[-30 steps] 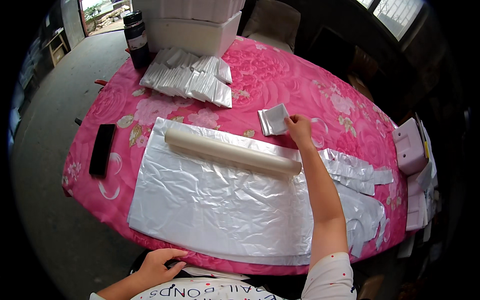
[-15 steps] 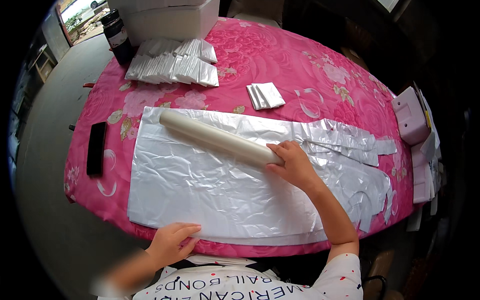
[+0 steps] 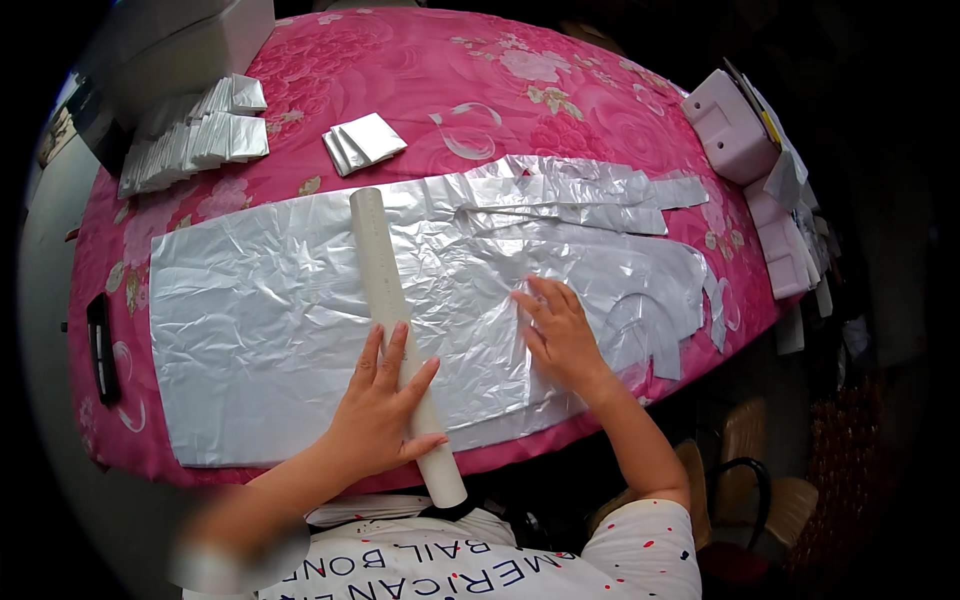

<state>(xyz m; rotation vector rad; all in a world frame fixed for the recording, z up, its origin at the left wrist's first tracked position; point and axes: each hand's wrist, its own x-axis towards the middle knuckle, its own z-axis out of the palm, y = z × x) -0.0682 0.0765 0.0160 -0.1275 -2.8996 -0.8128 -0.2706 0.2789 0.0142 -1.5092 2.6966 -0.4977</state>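
One long pale tube [image 3: 380, 260] lies across a stack of crinkled silvery-white plastic sheet [image 3: 250, 330], slanting from near its far edge down past its near edge, the lower end in front of the white printed shirt [image 3: 450, 560]. The left grip [image 3: 375, 425] is open, fingers spread flat over the tube's lower half. The right grip [image 3: 565, 345] is open too, its fingers parted and slightly bent on the sheet, well apart from the tube. Toward the right, the sheet ends in loose curved strips. Just beyond its far edge, a few folded packets [image 3: 370, 138] overlap on the pink floral-covered counter [image 3: 380, 60]. Farther left, many more packets [image 3: 195, 150] stand in rows beside a white box [image 3: 190, 60]; a black phone [image 3: 102, 350] lies left of the sheet, and pale containers [image 3: 730, 125] sit at the right edge.
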